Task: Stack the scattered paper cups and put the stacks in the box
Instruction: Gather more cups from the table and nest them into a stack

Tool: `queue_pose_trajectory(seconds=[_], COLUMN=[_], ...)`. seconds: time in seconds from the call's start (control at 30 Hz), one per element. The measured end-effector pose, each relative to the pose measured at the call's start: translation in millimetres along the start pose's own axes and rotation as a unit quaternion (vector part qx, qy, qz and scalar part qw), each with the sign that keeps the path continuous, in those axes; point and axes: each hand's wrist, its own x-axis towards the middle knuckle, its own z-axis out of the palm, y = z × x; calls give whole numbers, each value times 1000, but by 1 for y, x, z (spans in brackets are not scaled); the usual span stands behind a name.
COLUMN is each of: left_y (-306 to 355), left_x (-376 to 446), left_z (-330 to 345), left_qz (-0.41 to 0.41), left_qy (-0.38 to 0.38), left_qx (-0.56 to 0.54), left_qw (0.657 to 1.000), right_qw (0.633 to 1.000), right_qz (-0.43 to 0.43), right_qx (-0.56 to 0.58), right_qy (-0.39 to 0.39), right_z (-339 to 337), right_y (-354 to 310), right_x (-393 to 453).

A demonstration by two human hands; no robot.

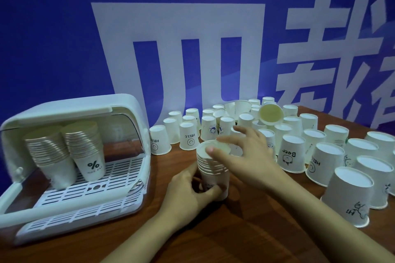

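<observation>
Box (70, 156), lid up, left of the working stack; two finished stacks (66, 151) already stand inside on its rack. Loose cups (290, 151), inverted, crowd right and behind the stack. Working stack (212, 168) upright, long axis vertical. Left hand (188, 186) grips its base. Right hand (241, 151), fingers spread and relaxed over its rim, holds nothing; it is nearer the loose cups.
</observation>
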Motion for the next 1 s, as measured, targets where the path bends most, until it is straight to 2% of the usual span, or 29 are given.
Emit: queue_pose_trajectory(seconds=[0.1,0.23,0.37,0.47,0.53,0.67,0.8,0.9,1.0], left_y=[2,3,2,-1,-6,-10,-14,-18,-14], left_x=[-1,-2,0,1,1,11,19,17,16], left_z=[0,0,-3,-3,-3,-3,-4,-3,-4], left_qz=[-1,-25,-90,-138,-153,-186,-198,-200,-204], left_qy=[14,53,112,124,123,123,130,135,140], left_qx=[42,89,113,106,98,84,68,47,50], left_qw=[999,994,983,977,976,971,969,969,968], right_qw=[999,994,995,996,988,930,876,847,822], right_qz=[-11,-32,-32,-72,-118,-233,-307,-328,-355], right_qx=[-30,-68,48,3,-52,-224,-282,-328,-375], right_qy=[-3,-84,-78,-56,-82,-173,-241,-257,-240], right_z=[-6,-12,-9,17,37,73,113,138,151], right_y=[0,-5,-15,-20,-28,-51,-76,-87,-86], right_x=[6,28,73,120,152,209,236,239,239])
